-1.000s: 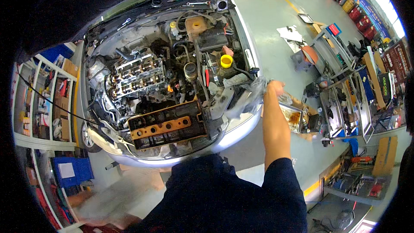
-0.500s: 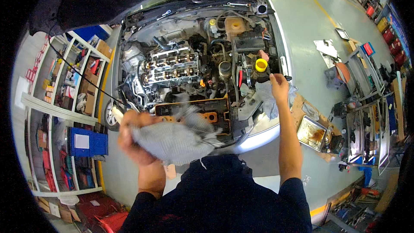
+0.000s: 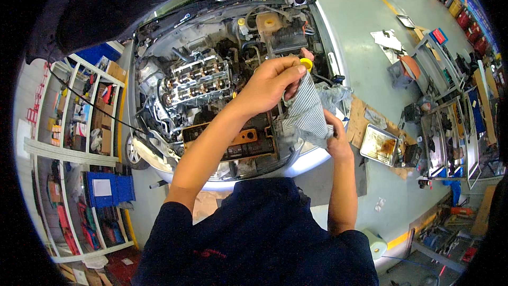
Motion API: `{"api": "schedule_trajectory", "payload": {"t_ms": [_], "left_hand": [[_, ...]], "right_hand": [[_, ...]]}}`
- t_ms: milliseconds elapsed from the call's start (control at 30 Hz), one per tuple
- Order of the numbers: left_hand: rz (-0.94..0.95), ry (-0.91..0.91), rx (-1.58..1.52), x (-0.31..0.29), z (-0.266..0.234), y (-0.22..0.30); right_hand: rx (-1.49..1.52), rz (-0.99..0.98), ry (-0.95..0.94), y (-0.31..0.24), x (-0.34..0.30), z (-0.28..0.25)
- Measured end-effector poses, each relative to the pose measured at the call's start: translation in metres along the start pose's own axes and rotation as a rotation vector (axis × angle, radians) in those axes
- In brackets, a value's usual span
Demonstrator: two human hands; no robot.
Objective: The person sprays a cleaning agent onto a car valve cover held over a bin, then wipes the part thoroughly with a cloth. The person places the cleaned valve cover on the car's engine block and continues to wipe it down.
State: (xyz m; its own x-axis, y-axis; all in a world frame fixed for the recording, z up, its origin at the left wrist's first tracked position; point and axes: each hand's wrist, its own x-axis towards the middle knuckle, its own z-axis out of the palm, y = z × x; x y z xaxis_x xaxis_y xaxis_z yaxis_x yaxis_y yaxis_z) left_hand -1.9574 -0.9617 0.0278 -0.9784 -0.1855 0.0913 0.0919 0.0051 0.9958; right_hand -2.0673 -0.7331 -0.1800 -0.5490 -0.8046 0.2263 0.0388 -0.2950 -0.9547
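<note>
"Striped cloth (image 3: 313, 111): where?"
"One o'clock from the chest (image 3: 264, 212), left hand (image 3: 276, 80) pinching its top, partly hiding a yellow cup (image 3: 307, 63), right hand (image 3: 338, 140) gripping its bottom; tray (image 3: 372, 140) at two."
"New?"
"The right hand's grip."

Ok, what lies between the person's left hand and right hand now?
A striped cloth: in the head view it spans the stretch from the left hand to the right hand, gripped by both.
</note>
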Motion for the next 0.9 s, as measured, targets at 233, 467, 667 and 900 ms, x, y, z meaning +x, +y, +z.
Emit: {"api": "schedule_trajectory", "payload": {"t_ms": [233,467,667,900], "left_hand": [[-0.171,0.053,0.222,-0.008,-0.031,-0.064],[-0.292,0.434,0.167,-0.115,-0.098,-0.138],[-0.598,0.746,0.02,-0.299,-0.082,-0.223],[-0.739,1.049,0.004,-0.447,-0.048,-0.253]], "right_hand": [[0.129,0.369,0.142,-0.005,-0.041,-0.004],[0.073,0.431,0.294,0.011,-0.005,0.01],[-0.488,0.538,0.004,0.102,0.044,-0.001],[-1.1,0.314,0.211,0.178,0.052,-0.01]]}}
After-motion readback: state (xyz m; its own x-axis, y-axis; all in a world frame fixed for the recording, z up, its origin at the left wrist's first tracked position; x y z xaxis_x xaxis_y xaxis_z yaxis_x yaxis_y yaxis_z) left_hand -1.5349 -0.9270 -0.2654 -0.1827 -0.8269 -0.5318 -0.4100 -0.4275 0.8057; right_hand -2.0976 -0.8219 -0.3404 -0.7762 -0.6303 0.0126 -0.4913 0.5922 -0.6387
